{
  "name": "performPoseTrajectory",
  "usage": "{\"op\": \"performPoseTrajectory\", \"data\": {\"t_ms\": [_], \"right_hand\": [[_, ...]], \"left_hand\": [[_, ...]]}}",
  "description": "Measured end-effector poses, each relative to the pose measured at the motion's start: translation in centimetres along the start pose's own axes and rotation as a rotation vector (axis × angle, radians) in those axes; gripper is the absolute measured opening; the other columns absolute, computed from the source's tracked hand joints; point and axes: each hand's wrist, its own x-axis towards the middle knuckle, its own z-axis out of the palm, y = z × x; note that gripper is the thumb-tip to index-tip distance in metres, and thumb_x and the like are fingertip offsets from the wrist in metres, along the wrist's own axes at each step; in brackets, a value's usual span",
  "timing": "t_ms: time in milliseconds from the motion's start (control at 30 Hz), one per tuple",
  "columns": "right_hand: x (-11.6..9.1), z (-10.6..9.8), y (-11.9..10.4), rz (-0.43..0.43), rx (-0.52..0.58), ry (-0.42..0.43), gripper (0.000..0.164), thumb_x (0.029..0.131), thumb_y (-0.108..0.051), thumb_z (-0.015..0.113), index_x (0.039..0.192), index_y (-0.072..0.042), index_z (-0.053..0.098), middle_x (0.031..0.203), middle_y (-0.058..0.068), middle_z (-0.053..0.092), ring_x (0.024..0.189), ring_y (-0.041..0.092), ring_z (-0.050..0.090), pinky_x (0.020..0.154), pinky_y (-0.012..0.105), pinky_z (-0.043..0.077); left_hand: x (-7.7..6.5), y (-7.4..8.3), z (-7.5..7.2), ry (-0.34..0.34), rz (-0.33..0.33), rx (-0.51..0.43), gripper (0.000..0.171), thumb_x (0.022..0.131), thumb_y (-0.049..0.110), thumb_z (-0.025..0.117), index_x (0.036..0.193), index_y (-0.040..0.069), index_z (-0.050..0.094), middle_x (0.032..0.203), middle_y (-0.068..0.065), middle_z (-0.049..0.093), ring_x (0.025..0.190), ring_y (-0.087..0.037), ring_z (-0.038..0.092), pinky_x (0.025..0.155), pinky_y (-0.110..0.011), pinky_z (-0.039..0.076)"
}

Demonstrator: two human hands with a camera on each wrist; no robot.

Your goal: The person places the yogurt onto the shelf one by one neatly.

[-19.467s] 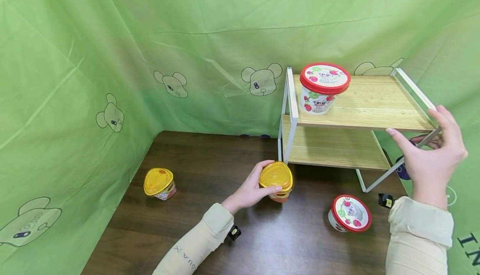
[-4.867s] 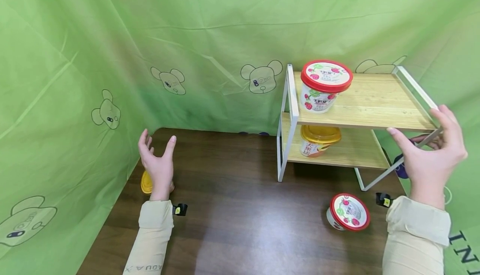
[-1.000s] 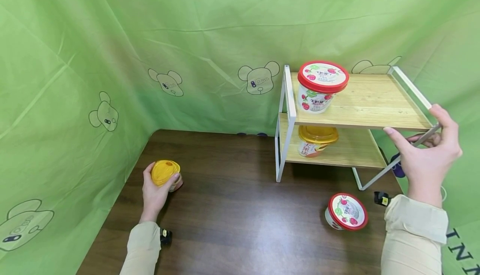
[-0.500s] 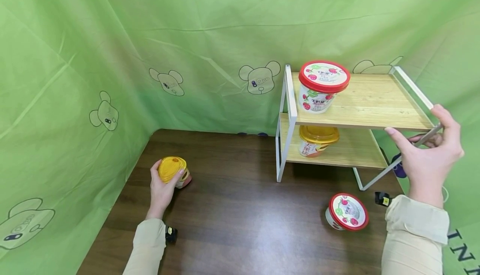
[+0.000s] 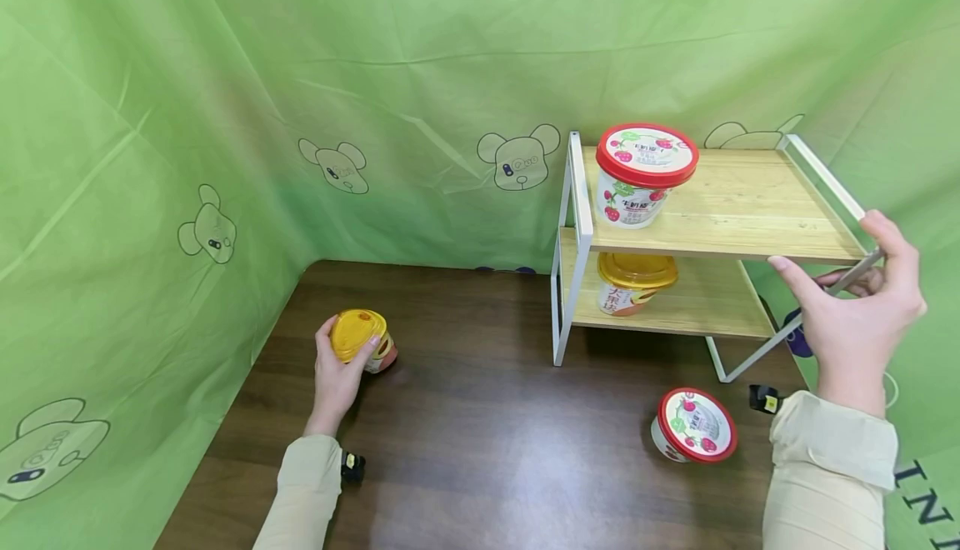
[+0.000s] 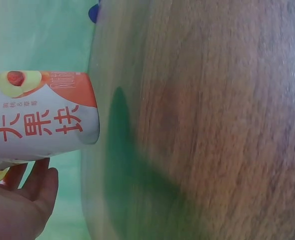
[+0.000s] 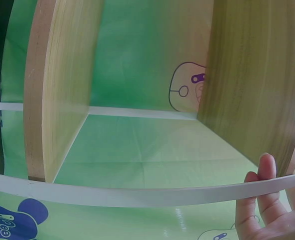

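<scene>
My left hand [image 5: 335, 383] grips a yellow-lidded fruit cup [image 5: 358, 335] at the left of the table, thumb on the near side. In the left wrist view this fruit cup [image 6: 42, 115] shows a white and orange wall with red characters, and it is held clear of the tabletop. My right hand [image 5: 862, 317] holds the right side frame of a two-tier shelf rack [image 5: 750, 200]. Its fingers curl round the white bar [image 7: 137, 196] in the right wrist view. A second yellow-lidded cup [image 5: 636, 279] stands on the lower board; a red-lidded tub [image 5: 647, 175] stands on the upper board at the left.
Another red-lidded tub [image 5: 693, 425] sits on the dark wooden table [image 5: 480, 450], in front of the rack. A green curtain [image 5: 420, 75] printed with bear heads hangs behind and along both sides.
The other yellow-lidded cup went from my left hand onto the lower board. My left hand then reached left, took hold of this cup and carried it rightward. My right hand stayed on the rack.
</scene>
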Motion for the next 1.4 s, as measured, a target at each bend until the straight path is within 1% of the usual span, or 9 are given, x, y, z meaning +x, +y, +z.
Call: {"op": "performPoseTrajectory", "data": {"t_ms": [300, 433, 567, 833, 967, 1167, 1300, 1400], "right_hand": [[-0.2, 0.0, 0.1, 0.002, -0.001, -0.004, 0.075, 0.070, -0.004, 0.092, 0.138, -0.018, 0.062, 0.145, -0.001, 0.054, 0.070, -0.002, 0.056, 0.073, 0.013, 0.047], [-0.2, 0.0, 0.1, 0.005, 0.003, 0.000, 0.075, 0.070, -0.003, 0.092, 0.137, -0.018, 0.062, 0.145, -0.002, 0.054, 0.071, -0.002, 0.056, 0.073, 0.014, 0.047], [-0.1, 0.1, 0.0, 0.008, 0.008, 0.003, 0.075, 0.070, -0.004, 0.092, 0.137, -0.018, 0.062, 0.145, -0.003, 0.054, 0.071, -0.001, 0.056, 0.074, 0.015, 0.047], [-0.1, 0.2, -0.1, 0.022, 0.018, 0.009, 0.074, 0.070, -0.004, 0.092, 0.136, -0.018, 0.063, 0.145, -0.002, 0.054, 0.071, 0.000, 0.055, 0.075, 0.016, 0.047], [0.0, 0.1, -0.2, 0.022, 0.015, 0.011, 0.074, 0.071, -0.004, 0.092, 0.137, -0.019, 0.062, 0.145, -0.002, 0.054, 0.072, 0.000, 0.055, 0.075, 0.015, 0.047], [0.0, 0.1, -0.2, 0.015, 0.023, 0.007, 0.073, 0.070, -0.004, 0.092, 0.136, -0.017, 0.063, 0.145, -0.001, 0.054, 0.071, 0.000, 0.055, 0.074, 0.016, 0.047], [0.0, 0.1, -0.1, 0.022, 0.024, 0.009, 0.074, 0.070, -0.004, 0.092, 0.136, -0.018, 0.063, 0.145, -0.002, 0.053, 0.071, 0.000, 0.055, 0.074, 0.016, 0.047], [0.0, 0.1, 0.1, 0.023, 0.034, 0.012, 0.074, 0.069, -0.003, 0.093, 0.136, -0.016, 0.063, 0.145, -0.001, 0.054, 0.069, 0.000, 0.055, 0.074, 0.016, 0.047]], "left_hand": [[-0.3, 0.2, 0.7, -0.016, 0.021, -0.012, 0.084, 0.090, 0.032, 0.080, 0.154, 0.009, 0.029, 0.145, -0.017, 0.045, 0.129, -0.033, 0.045, 0.110, -0.050, 0.032], [-0.2, 0.5, 0.9, -0.029, 0.042, -0.039, 0.083, 0.091, 0.031, 0.080, 0.154, 0.010, 0.030, 0.145, -0.017, 0.045, 0.128, -0.032, 0.045, 0.110, -0.049, 0.031], [-0.2, 0.9, 1.1, -0.042, 0.047, -0.059, 0.082, 0.090, 0.030, 0.080, 0.153, 0.010, 0.031, 0.144, -0.016, 0.046, 0.127, -0.030, 0.046, 0.110, -0.047, 0.032], [0.0, 1.7, 2.1, -0.049, 0.068, -0.058, 0.083, 0.089, 0.031, 0.082, 0.152, 0.012, 0.033, 0.142, -0.014, 0.048, 0.126, -0.029, 0.047, 0.109, -0.047, 0.033], [0.1, 2.1, 2.7, -0.059, 0.090, -0.063, 0.084, 0.088, 0.032, 0.083, 0.152, 0.011, 0.034, 0.143, -0.012, 0.048, 0.127, -0.028, 0.047, 0.109, -0.046, 0.033], [0.3, 3.0, 3.6, -0.076, 0.130, -0.074, 0.082, 0.088, 0.031, 0.083, 0.151, 0.011, 0.035, 0.141, -0.011, 0.050, 0.126, -0.026, 0.048, 0.108, -0.046, 0.033], [0.5, 3.6, 3.9, -0.086, 0.143, -0.067, 0.082, 0.088, 0.032, 0.083, 0.151, 0.011, 0.035, 0.141, -0.011, 0.050, 0.125, -0.027, 0.048, 0.107, -0.045, 0.035], [0.5, 3.9, 4.1, -0.090, 0.145, -0.049, 0.083, 0.087, 0.033, 0.083, 0.152, 0.012, 0.034, 0.141, -0.011, 0.050, 0.124, -0.028, 0.049, 0.106, -0.046, 0.035]]}}
